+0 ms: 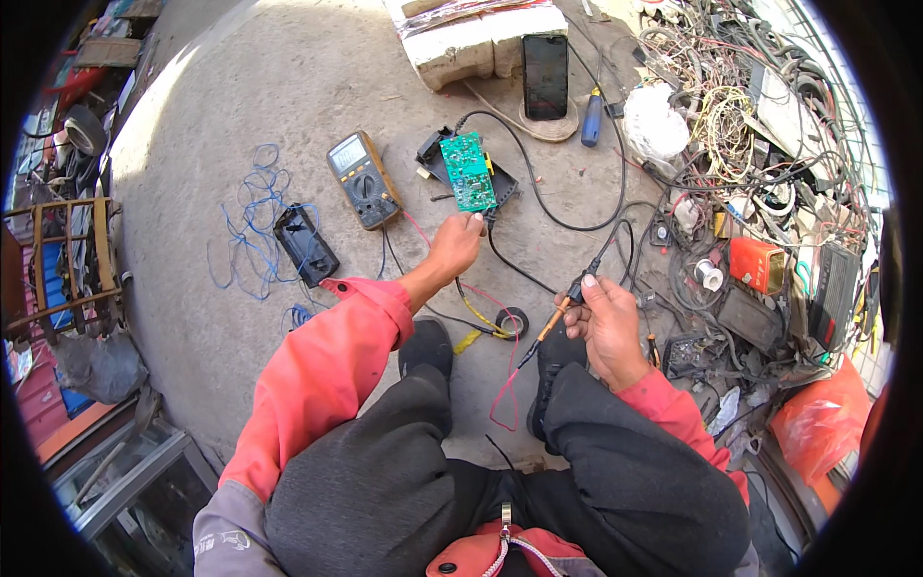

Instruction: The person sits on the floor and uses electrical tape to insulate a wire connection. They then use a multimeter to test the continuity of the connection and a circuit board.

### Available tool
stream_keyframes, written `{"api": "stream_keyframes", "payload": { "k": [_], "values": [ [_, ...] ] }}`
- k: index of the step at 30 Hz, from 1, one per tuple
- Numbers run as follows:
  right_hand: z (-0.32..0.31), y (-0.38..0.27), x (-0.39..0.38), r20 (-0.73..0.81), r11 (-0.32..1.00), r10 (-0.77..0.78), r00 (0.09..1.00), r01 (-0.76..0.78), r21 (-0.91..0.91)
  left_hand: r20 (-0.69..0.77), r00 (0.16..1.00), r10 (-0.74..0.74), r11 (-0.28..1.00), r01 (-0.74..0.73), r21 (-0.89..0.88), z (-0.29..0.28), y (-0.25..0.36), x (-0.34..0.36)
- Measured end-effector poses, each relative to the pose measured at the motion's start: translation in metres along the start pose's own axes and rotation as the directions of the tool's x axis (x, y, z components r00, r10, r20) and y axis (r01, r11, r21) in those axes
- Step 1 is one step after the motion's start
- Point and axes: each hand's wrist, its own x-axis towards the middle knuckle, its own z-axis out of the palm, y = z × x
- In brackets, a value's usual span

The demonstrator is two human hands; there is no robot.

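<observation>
My left hand (456, 246) is closed at the lower end of a green circuit board (468, 171), its fingertips pinching the edge beside a black cable. Under the board lies an open black plastic case half (501, 185). My right hand (612, 327) grips what looks like a soldering iron (550, 323), slim and orange-handled with a black cable at its upper end. Its dark tip points down and left, above a pink wire (496, 404). Left of the board, a multimeter (363, 181) with an orange-brown rim lies on the ground. Another black case half (306, 244) lies beyond it.
Tangled blue wire (252, 221) lies at the left. Near my shoes is a roll of black tape (511, 322). A phone (545, 77) leans on a white foam block (481, 43), with a blue screwdriver (592, 118) beside it. Heaped cables and scrap (731, 125) fill the right side.
</observation>
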Motion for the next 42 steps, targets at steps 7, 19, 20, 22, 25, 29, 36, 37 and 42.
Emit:
{"api": "stream_keyframes", "payload": {
  "k": [7, 19, 20, 22, 25, 29, 36, 37, 42],
  "values": [
    [0.001, -0.001, 0.000, 0.004, 1.000, 0.001, 1.000, -0.001, -0.006, 0.025, 0.998, 0.063, 0.998, -0.062, -0.023, 0.004, -0.006, 0.003],
    [0.002, 0.000, 0.000, 0.000, 1.000, 0.002, 1.000, -0.002, -0.019, 0.016, 0.999, 0.046, 0.998, -0.045, -0.044, 0.001, -0.004, 0.006],
    [0.002, -0.001, 0.000, -0.003, 1.000, 0.003, 1.000, -0.003, -0.019, 0.018, 0.999, 0.041, 0.998, -0.041, -0.047, 0.001, -0.004, 0.006],
    [0.002, 0.000, 0.000, -0.007, 1.000, 0.005, 1.000, -0.005, -0.016, 0.013, 0.999, 0.034, 0.999, -0.034, -0.030, 0.002, 0.001, 0.005],
    [0.001, 0.000, 0.000, -0.008, 1.000, 0.005, 1.000, -0.005, -0.015, -0.007, 1.000, 0.030, 0.999, -0.030, 0.015, 0.002, 0.009, 0.001],
    [0.001, 0.000, 0.001, 0.004, 1.000, 0.002, 1.000, -0.002, -0.011, -0.016, 0.998, 0.056, 0.998, -0.056, 0.005, 0.002, 0.004, 0.002],
    [0.000, 0.000, 0.000, -0.007, 1.000, 0.001, 1.000, -0.002, -0.014, -0.002, 1.000, 0.029, 0.999, -0.028, 0.034, 0.002, 0.012, -0.001],
    [0.001, 0.000, 0.000, -0.004, 1.000, 0.002, 1.000, -0.002, -0.014, -0.003, 1.000, 0.027, 0.999, -0.027, 0.034, 0.001, 0.012, -0.001],
    [0.002, 0.000, 0.000, 0.003, 1.000, 0.004, 1.000, -0.004, -0.007, -0.009, 1.000, 0.025, 0.999, -0.025, 0.027, 0.000, 0.012, -0.001]
  ]
}}
